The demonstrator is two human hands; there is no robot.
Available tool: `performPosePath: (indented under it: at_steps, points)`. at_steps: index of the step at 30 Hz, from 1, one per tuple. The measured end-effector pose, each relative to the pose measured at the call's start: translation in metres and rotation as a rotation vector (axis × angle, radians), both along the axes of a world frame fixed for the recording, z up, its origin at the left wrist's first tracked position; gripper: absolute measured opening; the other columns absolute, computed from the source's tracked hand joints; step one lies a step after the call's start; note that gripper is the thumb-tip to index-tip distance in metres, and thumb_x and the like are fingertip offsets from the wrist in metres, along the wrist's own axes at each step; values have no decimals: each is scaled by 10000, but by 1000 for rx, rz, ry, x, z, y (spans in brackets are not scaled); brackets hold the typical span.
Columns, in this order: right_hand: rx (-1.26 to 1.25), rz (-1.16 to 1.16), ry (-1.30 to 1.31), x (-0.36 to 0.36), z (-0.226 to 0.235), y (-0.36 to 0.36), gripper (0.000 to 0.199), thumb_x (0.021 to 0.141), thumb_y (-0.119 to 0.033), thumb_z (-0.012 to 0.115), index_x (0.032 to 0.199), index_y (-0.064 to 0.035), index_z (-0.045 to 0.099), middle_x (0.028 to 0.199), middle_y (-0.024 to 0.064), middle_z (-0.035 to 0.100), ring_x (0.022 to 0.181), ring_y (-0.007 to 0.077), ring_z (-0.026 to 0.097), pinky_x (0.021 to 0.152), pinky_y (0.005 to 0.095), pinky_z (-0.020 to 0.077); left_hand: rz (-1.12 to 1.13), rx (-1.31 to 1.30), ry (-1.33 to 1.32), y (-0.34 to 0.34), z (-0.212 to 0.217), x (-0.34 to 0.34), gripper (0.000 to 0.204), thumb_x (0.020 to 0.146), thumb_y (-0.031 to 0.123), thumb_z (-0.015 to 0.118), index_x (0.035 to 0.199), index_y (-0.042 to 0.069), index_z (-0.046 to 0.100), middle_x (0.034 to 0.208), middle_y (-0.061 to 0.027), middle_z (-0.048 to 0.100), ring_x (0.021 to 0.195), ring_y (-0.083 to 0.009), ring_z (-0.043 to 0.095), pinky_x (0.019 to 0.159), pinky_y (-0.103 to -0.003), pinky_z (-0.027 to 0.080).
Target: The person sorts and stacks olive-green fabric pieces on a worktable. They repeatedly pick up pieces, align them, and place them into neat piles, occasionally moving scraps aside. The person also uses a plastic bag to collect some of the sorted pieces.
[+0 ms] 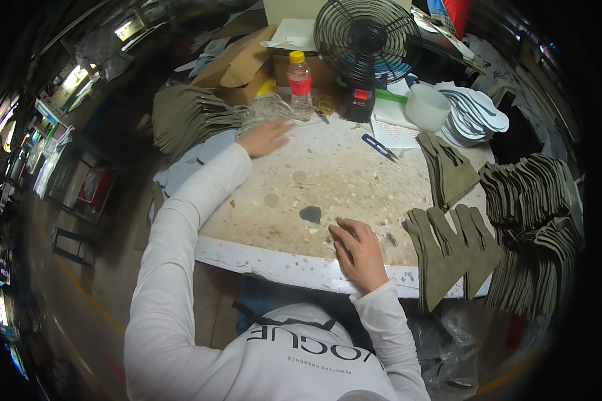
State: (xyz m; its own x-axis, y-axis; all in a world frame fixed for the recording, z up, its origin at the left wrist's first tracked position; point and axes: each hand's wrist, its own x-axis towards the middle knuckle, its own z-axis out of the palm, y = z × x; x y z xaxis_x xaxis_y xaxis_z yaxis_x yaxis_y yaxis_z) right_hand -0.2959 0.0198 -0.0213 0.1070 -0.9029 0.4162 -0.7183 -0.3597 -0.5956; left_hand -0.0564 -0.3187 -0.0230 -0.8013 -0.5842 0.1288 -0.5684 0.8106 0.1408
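Worktable (261, 220), speckled and worn, one. On it, left to right:

- Olive fabric stack (190, 119), one, fanned, at the far left corner; layers too many to count.
- Pale blue-grey sheets (215, 146), several, beside the left forearm.
- Cardboard box (249, 65), one, flap raised, behind.
- Pale threads (269, 108), one loose bundle.
- Bottle (300, 85), one, clear, yellow cap.
- Dark grey scrap (310, 214), one.
- Fan (368, 40), one, black wire cage.
- Thread snips (379, 148), one pair, blue.
- White tub (428, 107), one.
- Pale curved pieces (476, 113), one stack.
- Small olive pile (449, 172), one, right side.
- Finger-cut olive pieces (441, 257), apparently two groups, hanging over the front edge.
- Thick olive stacks (532, 227), two, far right, one nearer the person.

Hands, two. Left hand (265, 138): arm extended forward, palm down, fingers spread and blurred, grasping nothing, just beside the threads. Right hand (359, 252): elbow bent, palm down near the front edge, fingers loosely curved, unburdened, between scrap and finger-cut pieces.

Markings: red label on the bottle; printed sheet (396, 134), text too small to read; dark lettering, inverted, on the white top (301, 354).
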Motion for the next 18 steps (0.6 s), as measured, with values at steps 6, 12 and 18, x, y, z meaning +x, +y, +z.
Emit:
performPosePath:
  at_steps: [6, 12, 18]
  points:
    - [6, 12, -58, -3, 0, 1, 311, 841, -88, 649, 1151, -61, 644, 1181, 117, 589, 1129, 314, 534, 943, 404, 431, 148, 340, 331, -26, 54, 11, 393, 917, 237, 675, 1260, 54, 619, 1202, -105, 667, 1091, -207, 626, 978, -321, 456]
    - [15, -5, -48, -3, -3, -2, 268, 849, -107, 642, 1112, -55, 644, 1153, 139, 591, 1086, 325, 553, 918, 411, 450, 413, -3, 540, 95, 122, 12, 240, 867, 185, 704, 1081, 77, 713, 867, -87, 706, 735, -149, 651, 882, -328, 485]
    - [-369, -132, -110, -10, -20, 58, 217, 844, -233, 698, 784, -71, 567, 850, 89, 524, 783, 270, 556, 693, 378, 455, -94, 15, 490, 278, 99, -62, 477, 824, 40, 649, 1296, 99, 607, 1433, -153, 481, 1346, -372, 411, 1104, -450, 323]
